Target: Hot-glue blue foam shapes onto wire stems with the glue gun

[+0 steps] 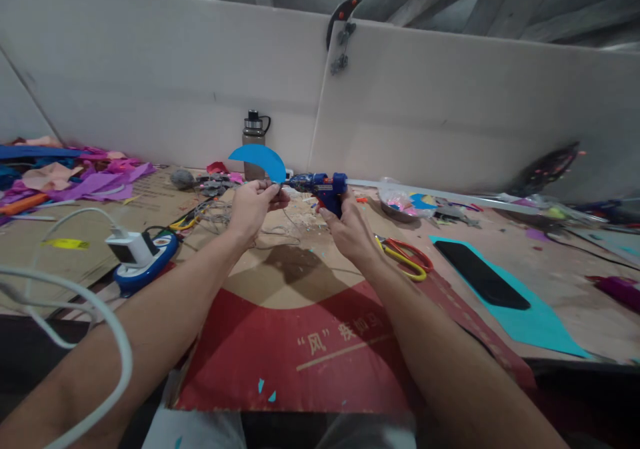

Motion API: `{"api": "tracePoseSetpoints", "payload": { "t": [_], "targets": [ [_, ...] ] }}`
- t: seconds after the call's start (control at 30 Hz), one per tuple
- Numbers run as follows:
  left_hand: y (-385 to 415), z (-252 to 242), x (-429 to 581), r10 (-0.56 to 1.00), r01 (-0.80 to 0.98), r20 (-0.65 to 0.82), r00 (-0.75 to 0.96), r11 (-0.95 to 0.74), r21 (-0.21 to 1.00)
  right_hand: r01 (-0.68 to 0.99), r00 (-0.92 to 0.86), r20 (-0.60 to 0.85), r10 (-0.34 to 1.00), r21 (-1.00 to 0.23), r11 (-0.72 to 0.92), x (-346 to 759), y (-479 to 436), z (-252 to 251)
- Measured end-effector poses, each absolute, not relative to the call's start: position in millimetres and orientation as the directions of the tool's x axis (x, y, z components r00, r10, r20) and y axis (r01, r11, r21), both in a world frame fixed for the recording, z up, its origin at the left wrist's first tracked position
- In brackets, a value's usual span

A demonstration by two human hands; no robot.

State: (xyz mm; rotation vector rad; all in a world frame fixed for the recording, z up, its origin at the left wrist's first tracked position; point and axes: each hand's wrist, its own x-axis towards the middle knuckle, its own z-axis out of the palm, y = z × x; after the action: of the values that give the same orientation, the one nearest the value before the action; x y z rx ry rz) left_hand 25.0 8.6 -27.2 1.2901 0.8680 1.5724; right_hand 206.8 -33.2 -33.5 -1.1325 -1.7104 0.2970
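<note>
My left hand [251, 210] pinches the lower end of a blue crescent-shaped piece [261, 157], which looks like felt or foam sheet and curves up to the left. In my right hand [351, 230] is a dark blue hot glue gun [320, 184], gripped by its handle, with its nozzle pointing left. The nozzle comes right up to my left fingertips and the end of the crescent; whether it touches them I cannot tell. Under both hands lies a red and brown cardboard sheet [280, 355]. Yellow- and orange-handled scissors [407, 260] rest beside my right forearm.
A black phone [480, 272] lies on a turquoise sheet [543, 329] at right. A drink bottle [254, 135] stands behind my left hand. At left are a blue power strip [150, 265] with a white charger [131, 249], a looping white cable [125, 342] and fabric scraps [107, 185].
</note>
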Motion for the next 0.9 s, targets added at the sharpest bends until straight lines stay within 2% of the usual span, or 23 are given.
{"api": "tracePoseSetpoints", "payload": {
  "t": [0.63, 0.9],
  "targets": [
    [10.5, -25.6, 24.1, 0.953, -0.314, 0.294, -0.069, -0.301, 0.901, 0.522, -0.007, 0.652, 0.758, -0.644, 0.559, 209.9, -26.5, -36.9],
    [9.7, -25.8, 25.4, 0.953, -0.323, 0.291, -0.085, -0.302, 0.897, 0.529, -0.013, 0.595, 0.804, -0.678, 0.51, 205.3, -38.6, -32.4]
  ]
}}
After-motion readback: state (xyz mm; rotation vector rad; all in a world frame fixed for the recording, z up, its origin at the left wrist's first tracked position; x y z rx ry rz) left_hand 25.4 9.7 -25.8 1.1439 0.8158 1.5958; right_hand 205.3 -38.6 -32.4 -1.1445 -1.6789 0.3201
